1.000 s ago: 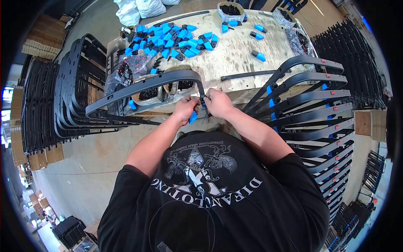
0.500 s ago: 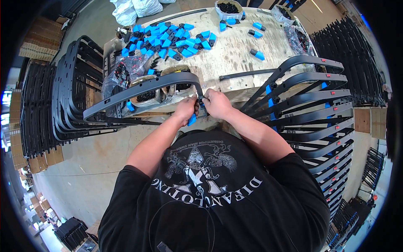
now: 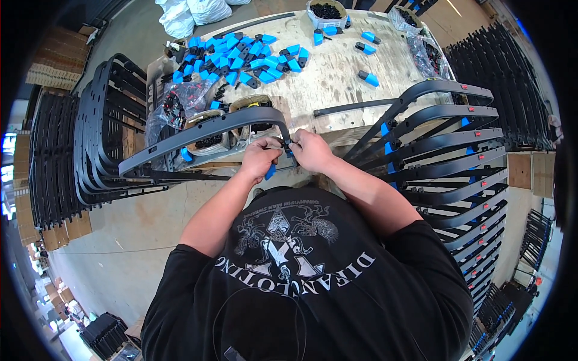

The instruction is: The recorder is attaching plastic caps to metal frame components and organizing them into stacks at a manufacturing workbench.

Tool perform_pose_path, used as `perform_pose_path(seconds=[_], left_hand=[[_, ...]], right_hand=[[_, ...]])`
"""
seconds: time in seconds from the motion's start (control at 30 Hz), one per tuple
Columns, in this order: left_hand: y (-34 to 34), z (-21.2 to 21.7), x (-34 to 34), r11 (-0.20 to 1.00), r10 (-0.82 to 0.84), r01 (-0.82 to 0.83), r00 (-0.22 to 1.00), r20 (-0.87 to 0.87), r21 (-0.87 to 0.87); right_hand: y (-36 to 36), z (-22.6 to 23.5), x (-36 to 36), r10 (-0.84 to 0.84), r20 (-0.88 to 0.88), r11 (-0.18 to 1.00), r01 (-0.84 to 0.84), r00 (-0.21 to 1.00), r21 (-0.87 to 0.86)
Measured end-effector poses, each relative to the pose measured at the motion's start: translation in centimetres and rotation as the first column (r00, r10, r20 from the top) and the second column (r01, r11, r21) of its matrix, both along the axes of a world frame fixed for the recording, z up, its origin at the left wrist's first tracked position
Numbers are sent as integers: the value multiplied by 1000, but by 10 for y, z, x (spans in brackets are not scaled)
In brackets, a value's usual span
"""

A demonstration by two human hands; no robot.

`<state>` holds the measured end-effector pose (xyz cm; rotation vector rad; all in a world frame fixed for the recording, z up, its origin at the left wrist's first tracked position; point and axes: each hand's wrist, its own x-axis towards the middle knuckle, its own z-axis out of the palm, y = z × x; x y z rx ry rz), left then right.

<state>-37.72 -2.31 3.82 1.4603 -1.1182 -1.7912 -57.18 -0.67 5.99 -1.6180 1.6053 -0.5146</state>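
A bent black metal frame [image 3: 211, 124] leans at the table's near edge, its curved end coming down between my two hands. My left hand [image 3: 259, 160] is closed, thumb and forefinger up against the frame's end. Out from under that palm sticks a blue-and-black plastic part [image 3: 270, 172], mostly covered by the fingers. On the other side, my right hand [image 3: 310, 150] pinches the lower end of the frame, knuckles up. The small dark fitting between the fingertips is too covered to make out.
Blue-and-black plastic parts [image 3: 238, 55] lie heaped on the wooden table [image 3: 337, 66]. Bins of small black pieces [image 3: 208, 143] stand at its near edge. Finished-looking black frames [image 3: 445, 150] with red spots are stacked at right, others [image 3: 99, 132] at left.
My left hand has shifted slightly left, and its fingers have moved over the frame's end. Less of the blue part shows beneath it. My right hand stays nearly in place.
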Motion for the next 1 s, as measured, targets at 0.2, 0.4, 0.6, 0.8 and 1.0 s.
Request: perform_pose_path(seconds=[0.2, 0.4, 0.6, 0.8, 1.0], left_hand=[[-5, 8, -6, 975, 86, -90, 996, 28, 204], [-5, -4, 5, 991, 5, 11, 994, -113, 136], [-6, 0, -7, 962, -3, -3, 1000, 21, 273], [-3, -9, -3, 985, -114, 140, 965, 235, -97], [14, -6, -4, 940, 8, 145, 896, 445, -309]], right_hand=[[-1, -1, 0, 7, 5, 1000, -6, 1000, -18], [2, -3, 1, -20, 0, 999, 20, 1000, -40], [2, 1, -1, 11, -14, 1000, -11, 1000, -28], [1, 2, 0, 15, -49, 999, -17, 999, -51], [6, 1, -6, -57, 92, 996, 51, 994, 67]])
